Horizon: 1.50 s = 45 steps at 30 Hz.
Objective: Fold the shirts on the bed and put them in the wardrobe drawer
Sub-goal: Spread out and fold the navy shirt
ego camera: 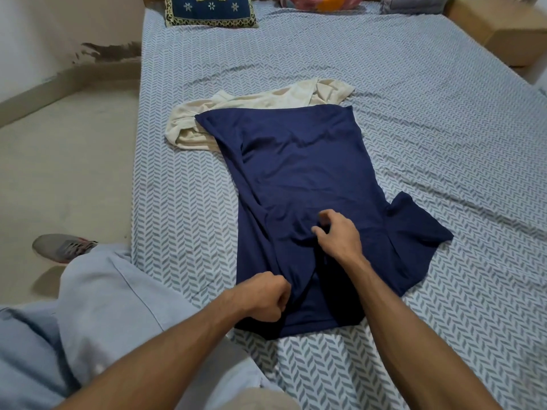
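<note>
Both forearms reach out over the bed (444, 119). Left hand (262, 297) has its grip bunched on the navy shirt (296, 167) hem; right hand (337, 235) pinches its middle fabric. Beyond, partly underneath, lies a cream shirt (266, 99).

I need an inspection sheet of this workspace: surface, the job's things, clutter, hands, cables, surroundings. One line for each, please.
Surface: bed with a herringbone sheet, some wrinkles.
Job's things: navy shirt spread out, one sleeve out to the right; cream shirt crumpled, partly under its far end.
Clutter: blue patterned pillow and a colourful bundle at the far end.
Hands: left hand grips the navy shirt's near edge; right hand pinches its middle.
Cables: nothing seen.
Surroundings: floor to the left, shoe, stained wall; no wardrobe in view.
</note>
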Tool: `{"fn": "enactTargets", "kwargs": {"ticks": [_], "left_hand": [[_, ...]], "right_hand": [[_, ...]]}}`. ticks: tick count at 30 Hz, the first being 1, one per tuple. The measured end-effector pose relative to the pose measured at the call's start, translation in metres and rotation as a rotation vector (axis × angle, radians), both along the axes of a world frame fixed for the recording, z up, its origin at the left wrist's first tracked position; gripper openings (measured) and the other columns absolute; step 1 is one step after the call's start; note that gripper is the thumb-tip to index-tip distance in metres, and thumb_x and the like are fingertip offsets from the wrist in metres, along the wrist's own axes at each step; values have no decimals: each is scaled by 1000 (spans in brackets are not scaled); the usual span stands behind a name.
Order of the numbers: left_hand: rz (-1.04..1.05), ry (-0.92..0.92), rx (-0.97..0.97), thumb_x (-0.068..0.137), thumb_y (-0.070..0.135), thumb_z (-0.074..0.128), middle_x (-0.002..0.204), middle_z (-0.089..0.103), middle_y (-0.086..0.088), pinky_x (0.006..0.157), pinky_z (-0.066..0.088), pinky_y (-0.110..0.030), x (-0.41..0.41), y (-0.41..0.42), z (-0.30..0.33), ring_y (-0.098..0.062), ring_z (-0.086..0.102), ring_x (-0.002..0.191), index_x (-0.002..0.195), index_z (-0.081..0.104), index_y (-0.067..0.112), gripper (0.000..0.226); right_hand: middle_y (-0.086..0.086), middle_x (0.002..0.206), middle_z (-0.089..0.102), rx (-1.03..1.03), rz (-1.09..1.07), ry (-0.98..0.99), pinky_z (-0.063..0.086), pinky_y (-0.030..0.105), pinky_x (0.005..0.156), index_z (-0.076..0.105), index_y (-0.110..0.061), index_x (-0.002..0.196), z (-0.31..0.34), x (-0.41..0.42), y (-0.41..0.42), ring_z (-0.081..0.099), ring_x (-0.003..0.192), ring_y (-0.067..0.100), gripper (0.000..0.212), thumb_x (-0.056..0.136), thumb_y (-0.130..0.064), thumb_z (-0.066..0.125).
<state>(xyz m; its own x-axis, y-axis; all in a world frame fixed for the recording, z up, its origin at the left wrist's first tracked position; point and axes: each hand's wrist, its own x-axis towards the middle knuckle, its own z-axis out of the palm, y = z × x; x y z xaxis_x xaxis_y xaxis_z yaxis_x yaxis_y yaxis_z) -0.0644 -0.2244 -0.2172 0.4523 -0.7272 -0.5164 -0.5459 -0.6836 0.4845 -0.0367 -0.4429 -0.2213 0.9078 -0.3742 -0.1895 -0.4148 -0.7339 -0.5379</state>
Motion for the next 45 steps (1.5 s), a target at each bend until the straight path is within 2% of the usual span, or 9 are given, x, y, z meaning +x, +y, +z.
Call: {"fn": "enactTargets", "kwargs": {"ticks": [7, 11, 13, 18, 24, 31, 37, 41, 45], "left_hand": [[40, 80, -61, 82, 13, 60, 71, 58, 12, 71, 53, -34, 2, 7, -1, -16, 58, 74, 80, 62, 23, 10], [26, 109, -61, 82, 15, 62, 72, 57, 15, 75, 55, -34, 4, 3, -1, -16, 60, 76, 82, 66, 22, 8], [83, 166, -84, 82, 18, 65, 70, 61, 15, 71, 53, -28, 12, 5, 3, -13, 62, 72, 83, 69, 21, 5], [627, 339, -394, 90, 18, 70, 65, 69, -4, 45, 44, -21, 64, 22, 7, -14, 57, 44, 86, 71, 11, 9], [1292, 202, -592, 73, 20, 68, 69, 68, -7, 62, 52, -39, 187, 50, -9, -21, 61, 58, 83, 69, 14, 12], [1482, 41, -632, 68, 18, 69, 60, 55, -7, 54, 43, -33, 332, 49, -2, -20, 53, 56, 61, 54, 15, 17], [1725, 191, -622, 77, 4, 71, 83, 69, -10, 39, 54, -38, 401, 34, 1, -24, 69, 68, 100, 65, 6, 24], [1566, -340, -389, 76, 26, 66, 93, 73, -1, 72, 59, -31, 413, 20, 19, -19, 69, 84, 94, 70, 13, 23], [1334, -506, -442, 76, 20, 61, 85, 66, 8, 72, 51, -27, 419, -20, 48, -12, 62, 83, 91, 63, 21, 15]], "right_hand": [[-2, 91, 69, 25, -143, 49, 46, 33, 81, 62, -25, 84, 6, 2, -26, 64, 96, 25, 9, 91, -31, 64], [3, 103, 68, -157, -121, 197, 50, 42, 87, 58, -25, 91, 2, -8, -26, 60, 99, 28, 3, 91, -26, 56], [6, 113, 64, -394, -76, 106, 46, 45, 89, 60, -21, 105, 1, -2, -16, 55, 107, 32, 21, 84, -21, 57], [-6, 102, 62, -424, 360, -219, 39, 42, 82, 64, -27, 102, -2, 40, 29, 54, 100, 24, 29, 81, -47, 60], [-13, 86, 49, -296, 431, -298, 37, 38, 78, 58, -25, 90, -37, 67, 52, 44, 84, 15, 31, 82, -55, 56], [-3, 101, 53, -285, 454, -416, 35, 38, 78, 63, -22, 87, -56, 69, 51, 46, 89, 19, 18, 82, -39, 64], [1, 104, 56, -229, 453, -414, 38, 44, 76, 61, -18, 81, -60, 72, 50, 49, 90, 22, 18, 81, -36, 61], [0, 104, 59, -234, 410, -432, 35, 43, 84, 58, -17, 75, -60, 71, 50, 52, 96, 23, 21, 81, -37, 58], [-1, 100, 59, -241, 390, -454, 31, 41, 87, 54, -18, 66, -61, 71, 49, 53, 98, 22, 24, 77, -38, 60]]}}
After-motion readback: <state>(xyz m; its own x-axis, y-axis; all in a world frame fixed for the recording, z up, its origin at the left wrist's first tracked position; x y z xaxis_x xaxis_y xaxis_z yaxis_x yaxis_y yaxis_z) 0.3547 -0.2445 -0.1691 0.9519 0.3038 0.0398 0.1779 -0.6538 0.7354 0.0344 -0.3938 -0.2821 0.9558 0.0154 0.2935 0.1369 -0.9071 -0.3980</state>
